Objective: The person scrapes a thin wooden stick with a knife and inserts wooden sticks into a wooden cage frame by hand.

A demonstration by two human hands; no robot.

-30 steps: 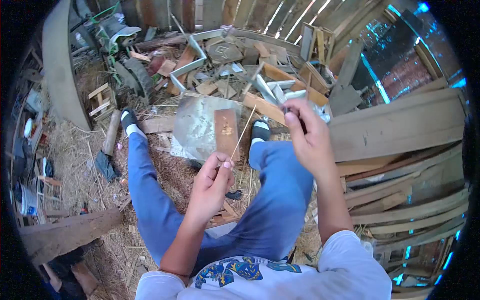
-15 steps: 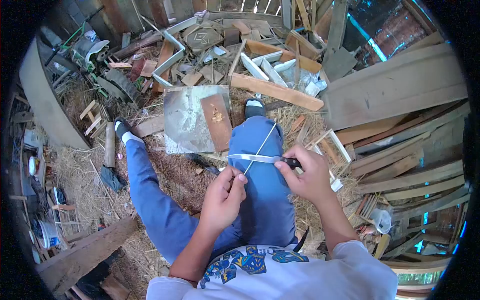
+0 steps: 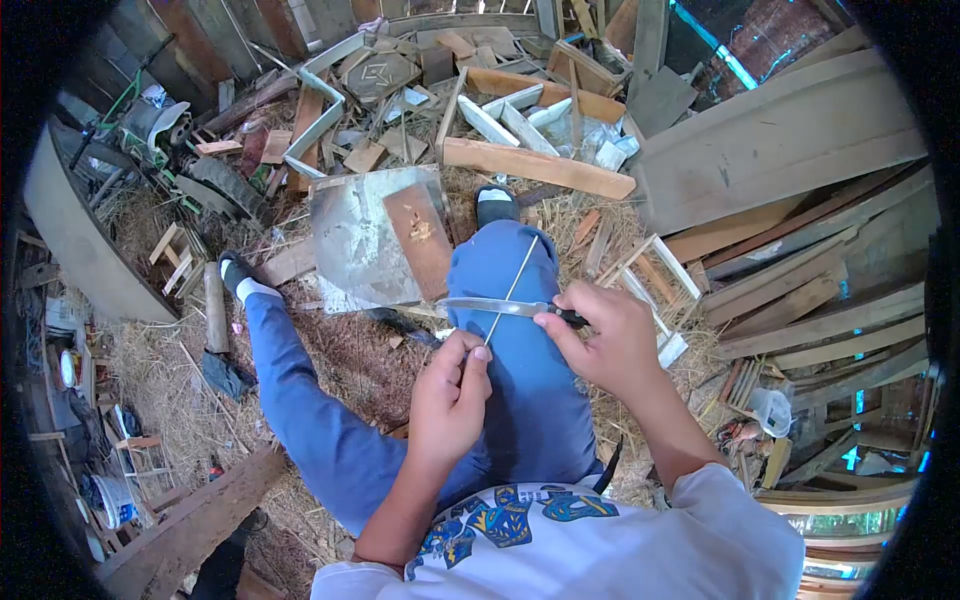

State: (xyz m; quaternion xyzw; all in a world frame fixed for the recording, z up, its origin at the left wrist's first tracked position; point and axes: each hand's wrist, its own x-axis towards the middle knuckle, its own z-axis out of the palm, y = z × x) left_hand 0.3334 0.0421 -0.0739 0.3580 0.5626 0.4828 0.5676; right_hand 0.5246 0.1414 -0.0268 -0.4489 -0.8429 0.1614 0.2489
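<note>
Left grip point(image 3: 450, 400) pinching thin stick point(image 3: 523, 266), right grip point(image 3: 612, 338) wrapped around knife handle point(image 3: 569, 316)

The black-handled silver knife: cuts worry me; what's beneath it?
A leg in blue trousers; a thin pale stick crosses the blade. The part behind the blade is covered; the right hand hides part of the handle.

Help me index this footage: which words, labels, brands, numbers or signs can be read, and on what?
No text can be read.
White bucket: blue marking, too small and blurred to read.
Shirt: blue and yellow print; any lettering is too small to read.
Knife: no legible marking.
</note>
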